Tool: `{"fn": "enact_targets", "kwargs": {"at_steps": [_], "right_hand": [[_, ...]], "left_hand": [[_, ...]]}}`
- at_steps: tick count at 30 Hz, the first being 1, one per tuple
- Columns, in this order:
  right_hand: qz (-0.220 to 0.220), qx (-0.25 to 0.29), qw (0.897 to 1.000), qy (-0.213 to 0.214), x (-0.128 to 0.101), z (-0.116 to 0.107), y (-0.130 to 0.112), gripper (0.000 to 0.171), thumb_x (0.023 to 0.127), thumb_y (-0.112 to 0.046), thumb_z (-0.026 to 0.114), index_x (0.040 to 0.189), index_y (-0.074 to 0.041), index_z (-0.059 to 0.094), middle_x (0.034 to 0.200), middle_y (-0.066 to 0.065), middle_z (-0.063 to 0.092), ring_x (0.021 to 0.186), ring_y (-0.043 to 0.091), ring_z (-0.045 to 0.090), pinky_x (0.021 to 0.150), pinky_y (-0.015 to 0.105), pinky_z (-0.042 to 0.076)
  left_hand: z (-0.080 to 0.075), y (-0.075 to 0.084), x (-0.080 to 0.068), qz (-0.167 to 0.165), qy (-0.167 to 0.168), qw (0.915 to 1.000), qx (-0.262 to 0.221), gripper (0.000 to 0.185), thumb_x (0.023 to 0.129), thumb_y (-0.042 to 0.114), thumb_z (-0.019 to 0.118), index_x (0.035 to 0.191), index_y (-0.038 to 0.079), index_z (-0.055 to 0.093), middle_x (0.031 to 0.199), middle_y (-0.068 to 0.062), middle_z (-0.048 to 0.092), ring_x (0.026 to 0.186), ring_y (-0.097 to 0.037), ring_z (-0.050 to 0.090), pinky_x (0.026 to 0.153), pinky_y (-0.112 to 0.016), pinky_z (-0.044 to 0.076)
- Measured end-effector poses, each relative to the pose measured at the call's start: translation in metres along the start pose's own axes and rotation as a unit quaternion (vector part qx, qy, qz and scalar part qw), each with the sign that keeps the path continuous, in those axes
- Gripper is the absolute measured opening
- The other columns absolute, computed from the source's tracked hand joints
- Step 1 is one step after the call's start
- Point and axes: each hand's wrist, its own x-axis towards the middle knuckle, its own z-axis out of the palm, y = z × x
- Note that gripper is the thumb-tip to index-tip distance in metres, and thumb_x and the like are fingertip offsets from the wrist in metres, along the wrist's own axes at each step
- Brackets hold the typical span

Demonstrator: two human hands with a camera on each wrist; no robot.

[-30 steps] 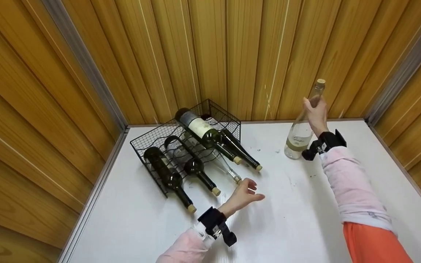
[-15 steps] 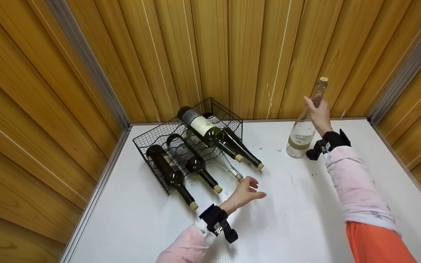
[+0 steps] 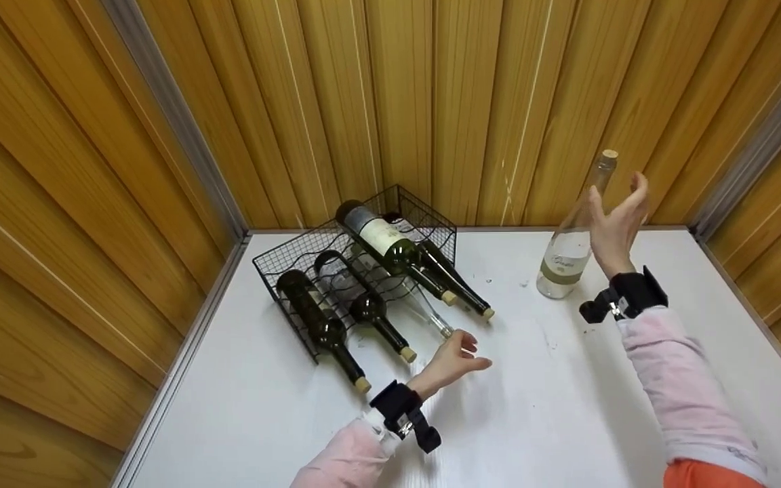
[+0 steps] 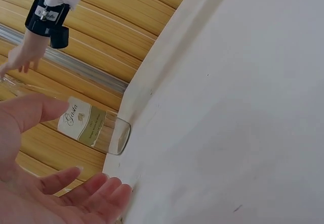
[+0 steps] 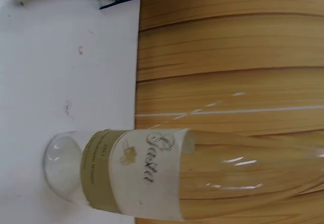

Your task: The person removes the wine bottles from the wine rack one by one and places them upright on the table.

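A clear glass bottle (image 3: 565, 252) with a pale label and a cork (image 3: 609, 155) stands upright on the white table (image 3: 553, 407) near the back wall. My right hand (image 3: 615, 220) is beside its neck with the fingers spread open, holding nothing; the thumb lies close to the glass. The right wrist view shows the same clear bottle (image 5: 136, 176) close up, with no fingers on it. My left hand (image 3: 457, 356) hovers open over the table, just in front of the corked necks that stick out of a black wire rack (image 3: 275, 261). In the left wrist view my palm (image 4: 50, 196) is empty.
The rack holds several bottles lying down, mostly dark green (image 3: 312, 318), one with a white label (image 3: 380, 237) on top. Wooden plank walls (image 3: 431, 102) close the table in on three sides. Bare table surface lies in front of both hands.
My right hand has let go of the clear bottle's neck and opened its fingers; the bottle now stands alone. The left hand has hardly moved.
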Motion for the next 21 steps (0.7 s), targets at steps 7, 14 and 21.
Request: {"fn": "enact_targets", "kwargs": {"at_steps": [7,14,21], "right_hand": [[-0.157,0.056,0.986,0.031,-0.042,0.013,-0.032,0.054,0.083,-0.02,0.054,0.127,0.006,0.035,0.122,0.017,0.042,0.111,0.023,0.036,0.095,0.032,0.026],[-0.271,0.041,0.949,-0.155,-0.097,0.047,-0.025,0.06,0.088,-0.023,0.053,0.135,0.006,0.03,0.137,0.019,0.032,0.125,0.032,0.027,0.101,0.042,0.018],[-0.268,-0.018,0.909,-0.318,-0.132,0.067,0.002,0.072,0.087,-0.023,0.061,0.139,0.006,0.021,0.143,0.022,0.021,0.131,0.03,0.016,0.102,0.043,0.015]], "left_hand": [[0.0,0.001,-0.001,-0.004,-0.008,0.9999,0.006,0.038,0.074,0.01,0.071,0.101,-0.004,0.048,0.095,-0.013,0.054,0.081,-0.017,0.055,0.07,-0.027,0.046],[-0.001,0.006,-0.002,0.009,0.002,0.9997,0.023,0.037,0.074,0.012,0.07,0.1,-0.003,0.05,0.095,-0.013,0.055,0.08,-0.016,0.056,0.069,-0.027,0.046],[-0.009,0.019,-0.007,0.038,-0.025,0.9963,0.073,0.033,0.076,0.012,0.069,0.1,0.0,0.049,0.092,-0.011,0.056,0.083,-0.02,0.056,0.071,-0.025,0.045]]}}
